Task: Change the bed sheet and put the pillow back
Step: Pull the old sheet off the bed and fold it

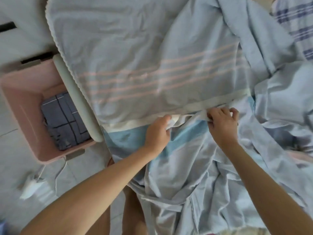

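Well left of the left hand (157,131), a pink basket (20,92) holds a folded dark checked cloth (66,119). The left hand grips bunched white fabric (172,122) under the pale blue sheet (135,65)'s hem. Just beside it, the right hand (221,124) pinches that hem.

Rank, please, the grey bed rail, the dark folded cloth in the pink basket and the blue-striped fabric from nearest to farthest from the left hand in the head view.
1. Grey bed rail, just left of the left hand.
2. Dark folded cloth, further left, inside the pink basket.
3. Blue-striped fabric, far off at upper right.
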`<state>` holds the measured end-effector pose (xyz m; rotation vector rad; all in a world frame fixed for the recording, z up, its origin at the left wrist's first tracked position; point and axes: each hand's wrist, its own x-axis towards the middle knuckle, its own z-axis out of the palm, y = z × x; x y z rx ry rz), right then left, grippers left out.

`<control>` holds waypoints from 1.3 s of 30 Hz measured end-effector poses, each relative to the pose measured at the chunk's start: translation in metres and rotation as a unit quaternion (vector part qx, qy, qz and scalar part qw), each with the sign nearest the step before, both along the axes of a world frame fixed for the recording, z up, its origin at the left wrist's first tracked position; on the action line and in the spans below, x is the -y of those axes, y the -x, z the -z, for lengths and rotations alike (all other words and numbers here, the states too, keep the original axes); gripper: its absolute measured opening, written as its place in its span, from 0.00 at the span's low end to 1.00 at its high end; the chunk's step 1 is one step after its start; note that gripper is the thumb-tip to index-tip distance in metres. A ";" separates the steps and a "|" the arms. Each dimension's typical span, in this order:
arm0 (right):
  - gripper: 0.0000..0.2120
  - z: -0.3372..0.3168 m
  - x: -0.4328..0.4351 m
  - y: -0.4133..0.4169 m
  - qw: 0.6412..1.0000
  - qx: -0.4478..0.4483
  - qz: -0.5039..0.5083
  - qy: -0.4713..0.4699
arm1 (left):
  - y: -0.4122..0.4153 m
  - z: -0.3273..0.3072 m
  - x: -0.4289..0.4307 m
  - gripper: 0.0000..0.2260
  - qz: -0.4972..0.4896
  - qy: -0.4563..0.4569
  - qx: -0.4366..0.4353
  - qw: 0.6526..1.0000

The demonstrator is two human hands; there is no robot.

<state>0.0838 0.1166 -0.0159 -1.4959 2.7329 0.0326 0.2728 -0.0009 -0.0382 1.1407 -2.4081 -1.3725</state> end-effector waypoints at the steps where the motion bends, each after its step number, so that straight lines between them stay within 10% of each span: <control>1: 0.11 -0.010 -0.016 -0.011 0.997 -0.016 0.022 0.066 | -0.007 -0.013 -0.006 0.13 0.048 0.047 -0.066 0.996; 4: 0.08 -0.022 -0.091 -0.063 0.972 0.007 0.196 0.129 | -0.050 -0.039 -0.043 0.14 0.216 0.127 -0.175 0.952; 7: 0.08 -0.004 -0.170 -0.122 0.890 0.219 0.399 0.005 | -0.103 -0.042 -0.078 0.09 0.263 0.014 -0.032 0.964; 11: 0.23 -0.006 -0.194 -0.166 0.722 0.428 0.540 0.066 | -0.127 -0.047 -0.091 0.09 0.151 -0.195 0.111 0.963; 17: 0.21 -0.005 -0.140 -0.189 0.594 0.542 0.581 0.125 | -0.089 -0.089 -0.045 0.07 -0.197 -0.475 0.002 0.857; 23: 0.05 -0.016 -0.084 -0.159 0.674 0.493 0.531 0.145 | -0.068 -0.032 0.071 0.16 -0.424 -0.435 -0.077 0.791; 28: 0.11 -0.061 -0.058 -0.140 0.479 0.655 0.466 0.353 | -0.057 -0.026 0.058 0.29 -0.268 -0.212 0.135 0.930; 30: 0.14 -0.084 -0.050 -0.138 0.507 0.647 0.432 0.372 | -0.056 -0.050 0.018 0.36 -0.039 -0.046 0.089 0.994; 33: 0.16 -0.113 -0.037 -0.141 0.560 0.640 0.368 0.376 | -0.062 -0.082 -0.039 0.42 0.252 0.123 0.082 0.956; 36: 0.26 -0.139 -0.027 -0.141 0.620 0.669 0.223 0.344 | -0.058 -0.094 -0.055 0.17 0.065 0.023 -0.003 0.998; 39: 0.39 -0.130 -0.020 -0.124 0.795 0.526 0.103 0.283 | -0.046 -0.138 -0.033 0.15 -0.141 -0.171 -0.057 0.973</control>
